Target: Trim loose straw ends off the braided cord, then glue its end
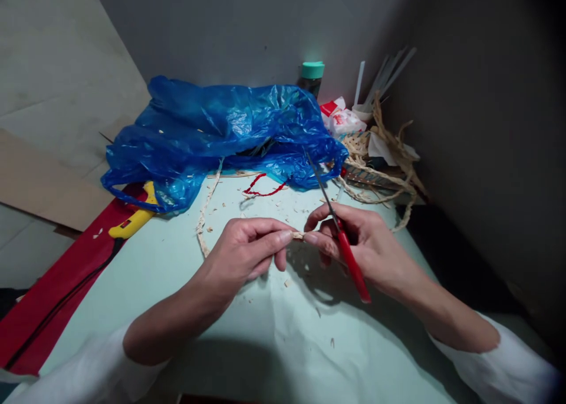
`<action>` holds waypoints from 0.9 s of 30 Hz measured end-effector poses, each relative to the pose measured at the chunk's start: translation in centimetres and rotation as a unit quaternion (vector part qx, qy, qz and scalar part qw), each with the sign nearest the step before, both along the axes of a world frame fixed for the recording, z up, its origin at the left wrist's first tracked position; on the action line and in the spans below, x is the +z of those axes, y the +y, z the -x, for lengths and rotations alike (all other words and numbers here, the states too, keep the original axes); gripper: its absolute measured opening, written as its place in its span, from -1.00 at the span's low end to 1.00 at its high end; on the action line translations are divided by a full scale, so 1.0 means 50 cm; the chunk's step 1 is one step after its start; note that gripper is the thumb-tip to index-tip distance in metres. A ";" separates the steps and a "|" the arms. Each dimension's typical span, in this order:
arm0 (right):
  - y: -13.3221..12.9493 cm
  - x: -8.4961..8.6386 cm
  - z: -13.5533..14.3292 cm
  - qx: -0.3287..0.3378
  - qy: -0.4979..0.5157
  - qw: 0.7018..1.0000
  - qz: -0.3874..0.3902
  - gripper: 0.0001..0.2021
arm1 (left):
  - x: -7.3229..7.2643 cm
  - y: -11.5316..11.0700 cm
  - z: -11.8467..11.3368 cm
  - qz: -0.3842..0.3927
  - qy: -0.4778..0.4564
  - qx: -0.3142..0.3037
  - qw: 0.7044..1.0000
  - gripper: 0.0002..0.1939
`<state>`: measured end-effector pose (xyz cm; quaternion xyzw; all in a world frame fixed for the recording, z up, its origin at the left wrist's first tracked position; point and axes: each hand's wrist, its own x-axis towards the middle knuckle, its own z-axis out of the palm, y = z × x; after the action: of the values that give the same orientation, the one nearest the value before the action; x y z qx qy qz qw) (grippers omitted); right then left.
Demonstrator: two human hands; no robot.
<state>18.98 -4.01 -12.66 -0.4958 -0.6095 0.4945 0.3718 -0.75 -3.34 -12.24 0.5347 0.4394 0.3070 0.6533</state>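
Between both hands' fingers [284, 237] lies pale cord [298, 236].

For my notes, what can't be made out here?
In the head view:
Full length of the pale strip: covered by the left hand and right hand.
Contents of the blue bag: mostly hidden by folds.
One end of the yellow tool: covered by the bag.
What the scraps are: too small.

Head camera, forward and down, hands [250, 249] near
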 end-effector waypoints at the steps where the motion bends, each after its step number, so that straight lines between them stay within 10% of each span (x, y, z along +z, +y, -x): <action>1: 0.001 0.000 -0.003 0.011 0.009 1.000 0.010 -0.82 | -0.002 0.002 0.000 -0.004 -0.001 -0.007 1.000 -0.77; 16: 0.012 0.003 -0.036 -0.022 -0.125 0.985 -0.116 -0.85 | 0.011 0.011 0.021 -0.029 0.017 0.015 0.999 -0.91; 27: -0.001 -0.007 -0.035 0.012 -0.573 0.777 -0.259 -0.80 | 0.019 0.011 0.011 -0.082 -0.006 0.150 0.985 -0.90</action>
<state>20.70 -4.05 -12.99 -0.5649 -0.8211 -0.0531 0.0621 -1.29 -2.81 -11.31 0.5128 0.4837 0.4395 0.5567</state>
